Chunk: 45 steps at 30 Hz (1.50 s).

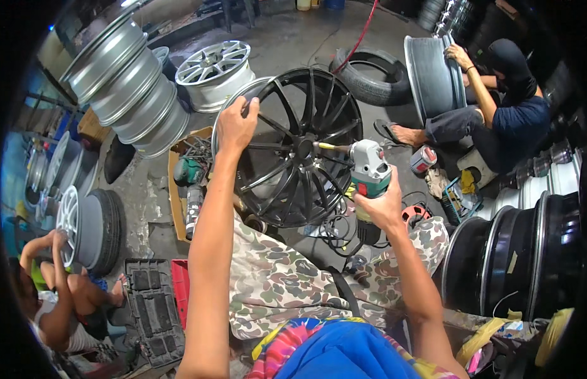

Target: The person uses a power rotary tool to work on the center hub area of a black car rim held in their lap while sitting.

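Observation:
A black multi-spoke wheel rim [274, 187] stands tilted in front of me, its silver barrel edge showing at the upper left. My left hand [237, 126] is closed over that upper left edge, fingers curled. In my right hand [383, 203] is a power grinder [368, 161] with a grey head and a green body. Its thin shaft and small tip [331, 146] point left, in front of the spokes near the hub; whether the tip touches the metal I cannot tell.
Silver rims [132, 85] are stacked at left, beside a white rim [214, 72]. A cardboard box [178, 215] holds tools. At right a person [517, 107] holds a rim [432, 79]; another person [59, 297] sits lower left. Black rims [514, 252] and cables [334, 230] lie nearby.

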Motion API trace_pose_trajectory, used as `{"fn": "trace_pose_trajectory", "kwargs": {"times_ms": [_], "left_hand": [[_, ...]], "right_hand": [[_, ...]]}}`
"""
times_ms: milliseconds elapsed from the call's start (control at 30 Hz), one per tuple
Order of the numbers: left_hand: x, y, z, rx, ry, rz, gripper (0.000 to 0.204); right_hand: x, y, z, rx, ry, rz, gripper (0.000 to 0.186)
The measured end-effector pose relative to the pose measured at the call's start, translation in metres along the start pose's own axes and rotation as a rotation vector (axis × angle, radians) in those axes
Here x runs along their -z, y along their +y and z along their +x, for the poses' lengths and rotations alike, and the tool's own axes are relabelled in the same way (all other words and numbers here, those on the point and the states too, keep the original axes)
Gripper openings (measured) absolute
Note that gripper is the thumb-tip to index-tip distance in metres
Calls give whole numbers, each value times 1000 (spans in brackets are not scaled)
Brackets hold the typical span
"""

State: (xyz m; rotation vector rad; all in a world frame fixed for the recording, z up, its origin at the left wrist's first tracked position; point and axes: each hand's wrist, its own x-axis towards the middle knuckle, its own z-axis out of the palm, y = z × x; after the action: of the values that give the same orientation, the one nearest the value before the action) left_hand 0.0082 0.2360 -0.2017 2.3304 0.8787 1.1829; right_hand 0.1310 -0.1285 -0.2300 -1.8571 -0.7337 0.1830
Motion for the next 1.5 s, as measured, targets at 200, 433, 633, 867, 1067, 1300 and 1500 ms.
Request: {"fn": "trace_pose_trajectory", "kwargs": {"times_ms": [200,433,633,867,1067,1300,1500], "left_hand": [[15,-13,-3,22,-16,55,45],[15,13,-4,5,-29,-1,46],[14,9,-8,15,-30,5,46],[12,12,-12,-12,-21,0,46],[14,6,-14,14,-39,-30,48],[17,8,-16,-39,-20,-14,47],[16,13,-18,-26,-30,-15,46]], "right_hand": [[-37,23,-16,-95,-16,20,81],[-47,22,-9,-168,-34,166,80],[-47,25,-11,-164,-35,177,80],[-52,29,-14,-138,-73,77,85],[-54,25,-15,-191,-93,126,85],[-67,34,-12,-156,-85,166,87],[-82,32,-10,-134,-134,129,88]]}}
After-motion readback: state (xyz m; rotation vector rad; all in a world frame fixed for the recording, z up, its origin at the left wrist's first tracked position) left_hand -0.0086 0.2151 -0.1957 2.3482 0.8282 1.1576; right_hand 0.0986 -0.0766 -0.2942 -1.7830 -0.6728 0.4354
